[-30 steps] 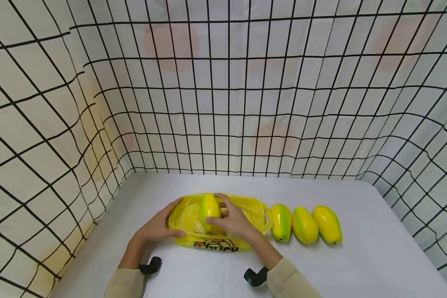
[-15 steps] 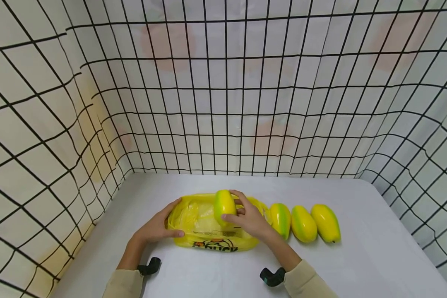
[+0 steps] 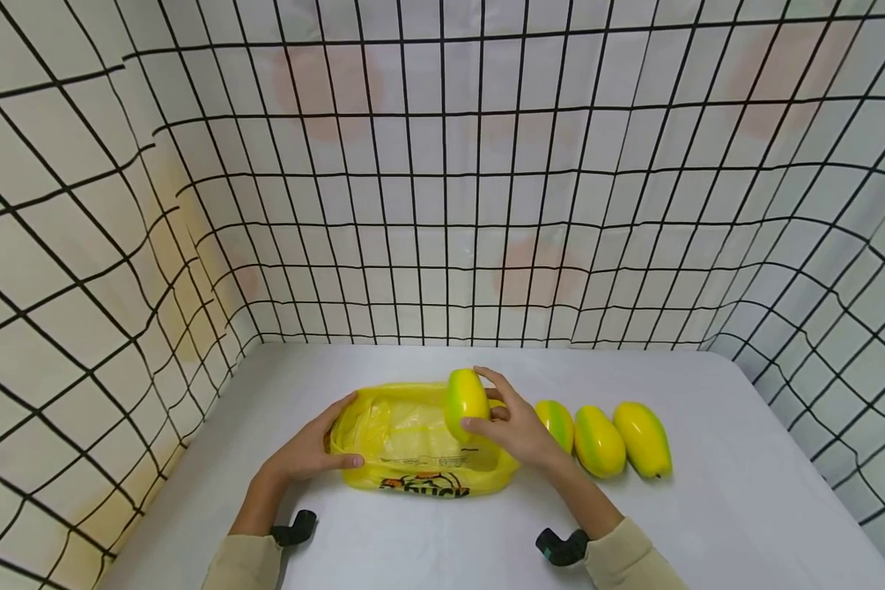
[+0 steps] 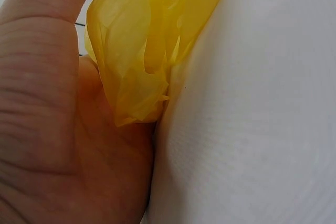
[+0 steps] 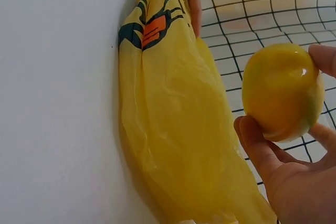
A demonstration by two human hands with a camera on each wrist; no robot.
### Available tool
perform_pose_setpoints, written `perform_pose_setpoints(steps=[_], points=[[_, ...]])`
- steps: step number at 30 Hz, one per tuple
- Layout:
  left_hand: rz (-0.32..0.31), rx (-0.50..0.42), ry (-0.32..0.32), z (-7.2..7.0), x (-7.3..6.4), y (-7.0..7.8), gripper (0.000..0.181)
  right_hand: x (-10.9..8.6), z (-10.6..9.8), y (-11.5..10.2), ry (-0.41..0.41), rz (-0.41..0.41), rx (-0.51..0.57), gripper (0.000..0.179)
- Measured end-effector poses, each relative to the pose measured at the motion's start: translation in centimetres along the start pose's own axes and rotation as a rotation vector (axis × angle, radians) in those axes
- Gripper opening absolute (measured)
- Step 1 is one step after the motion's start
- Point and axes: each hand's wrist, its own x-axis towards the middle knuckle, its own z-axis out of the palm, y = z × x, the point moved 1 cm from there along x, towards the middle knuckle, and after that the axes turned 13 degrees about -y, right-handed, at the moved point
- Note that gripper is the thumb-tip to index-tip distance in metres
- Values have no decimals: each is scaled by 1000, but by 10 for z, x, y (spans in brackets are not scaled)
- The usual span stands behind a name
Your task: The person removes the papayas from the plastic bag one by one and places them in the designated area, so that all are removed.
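A yellow plastic bag (image 3: 406,426) with a dark printed front lies on the table, its mouth spread open upward. At its left end, my left hand (image 3: 306,447) holds the bag, thumb at the front rim and fingers at the back; in the left wrist view, crumpled yellow film (image 4: 139,51) lies inside the curve of that hand. My right hand (image 3: 519,426) grips a yellow-green mango (image 3: 467,401) between thumb and fingers over the bag's right part. In the right wrist view the mango (image 5: 281,90) is held up beside the bag (image 5: 178,114).
Three more mangoes lie in a row right of the bag: one (image 3: 555,422) partly behind my right hand, a middle one (image 3: 600,442) and an outer one (image 3: 643,438). A black wire grid (image 3: 442,224) encloses the white table (image 3: 737,492) at the back and sides.
My right hand has carried the mango rightward and slightly up, from the bag's middle to its right part. My left hand stays at the bag's left end.
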Motion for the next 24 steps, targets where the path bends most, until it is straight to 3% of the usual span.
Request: perform_pose_setpoints(steps=[12, 24], points=[[-13, -3, 3, 2, -2, 1, 108, -20, -17, -3, -23, -31, 27, 74], [-2, -28, 0, 0, -2, 3, 106, -40, -46, 1, -8, -31, 49, 71]])
